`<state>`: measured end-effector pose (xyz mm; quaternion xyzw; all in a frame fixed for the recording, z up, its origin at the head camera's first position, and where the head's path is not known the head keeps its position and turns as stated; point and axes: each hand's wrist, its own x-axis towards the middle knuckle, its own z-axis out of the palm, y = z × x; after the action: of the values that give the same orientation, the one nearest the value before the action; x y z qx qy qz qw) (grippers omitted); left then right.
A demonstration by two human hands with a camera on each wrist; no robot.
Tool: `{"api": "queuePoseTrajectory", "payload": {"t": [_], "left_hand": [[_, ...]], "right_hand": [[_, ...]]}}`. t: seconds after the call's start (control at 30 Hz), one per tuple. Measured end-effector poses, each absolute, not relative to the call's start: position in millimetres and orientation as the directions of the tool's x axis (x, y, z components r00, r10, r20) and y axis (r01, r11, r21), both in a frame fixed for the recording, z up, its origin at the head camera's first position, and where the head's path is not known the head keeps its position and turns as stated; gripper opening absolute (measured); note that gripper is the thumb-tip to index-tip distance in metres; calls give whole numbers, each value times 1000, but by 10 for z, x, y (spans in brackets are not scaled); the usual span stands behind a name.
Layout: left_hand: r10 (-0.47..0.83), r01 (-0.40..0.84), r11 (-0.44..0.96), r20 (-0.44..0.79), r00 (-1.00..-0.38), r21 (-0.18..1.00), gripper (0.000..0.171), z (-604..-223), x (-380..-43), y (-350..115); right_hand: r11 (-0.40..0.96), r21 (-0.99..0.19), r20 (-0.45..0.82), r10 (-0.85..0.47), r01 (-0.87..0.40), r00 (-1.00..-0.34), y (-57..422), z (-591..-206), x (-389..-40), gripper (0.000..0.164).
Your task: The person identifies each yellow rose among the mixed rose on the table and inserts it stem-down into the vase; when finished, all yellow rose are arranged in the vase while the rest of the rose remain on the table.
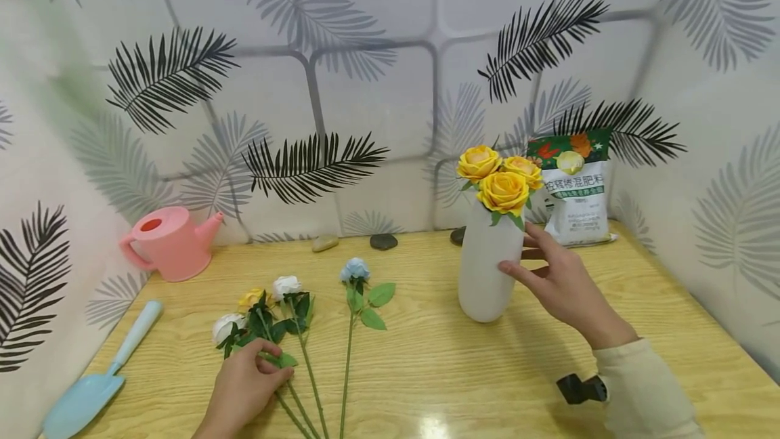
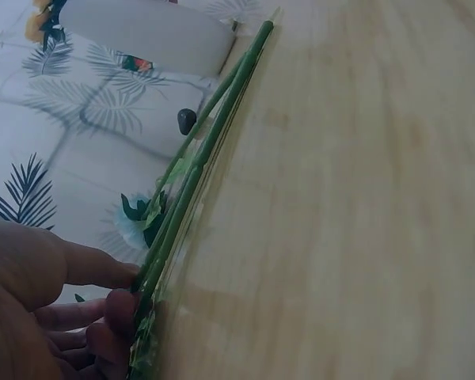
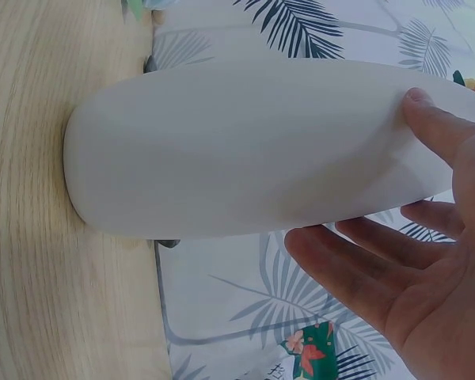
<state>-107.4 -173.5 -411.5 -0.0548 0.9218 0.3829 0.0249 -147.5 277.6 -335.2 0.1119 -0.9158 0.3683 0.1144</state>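
My left hand pinches a green rose stem between thumb and fingers, low over the table. Beside it lie a yellow rose and two white roses, their stems running close together toward the front edge; I cannot tell which bloom the pinched stem carries. My right hand holds the white vase at its right side, thumb on the front and fingers round the back. The vase stands upright with several yellow roses in its mouth. A pale blue rose lies between the hands.
At the back left stands a pink watering can. A light blue trowel lies along the left edge. Dark and tan stones sit by the wall. Behind the vase leans a fertilizer bag. The patterned cloth backs the wooden table.
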Motion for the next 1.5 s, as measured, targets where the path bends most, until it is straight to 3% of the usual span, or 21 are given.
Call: {"api": "queuePoseTrajectory", "payload": {"t": [0.37,0.53,0.7,0.9,1.2,1.33,1.5], "left_hand": [[-136,-212,472,-167,-977,856,33,-4011,-1107,-1788],[-131,-170,426,-125,-983,888,40,-3893,-1106,-1750],[-112,-70,404,-27,-993,912,45,-3720,-1105,-1673],[-39,182,350,208,-977,919,49,-3479,-1161,-1441],[133,575,188,560,-818,796,46,-3174,-1371,-844],[187,652,100,629,-755,752,47,-3067,-1497,-561],[218,677,15,659,-720,735,47,-2925,-1628,-237]], "right_hand": [[701,-651,291,-122,-290,-949,2777,-3334,-1465,75],[697,-652,299,-126,-299,-946,2767,-3339,-1467,73],[689,-658,301,-128,-303,-945,2758,-3351,-1476,72],[692,-654,308,-126,-306,-943,2773,-3354,-1476,71],[691,-653,313,-126,-310,-941,2792,-3365,-1486,70],[682,-662,308,-128,-309,-943,2786,-3365,-1488,70],[682,-659,316,-128,-315,-940,2787,-3365,-1482,69]]}}
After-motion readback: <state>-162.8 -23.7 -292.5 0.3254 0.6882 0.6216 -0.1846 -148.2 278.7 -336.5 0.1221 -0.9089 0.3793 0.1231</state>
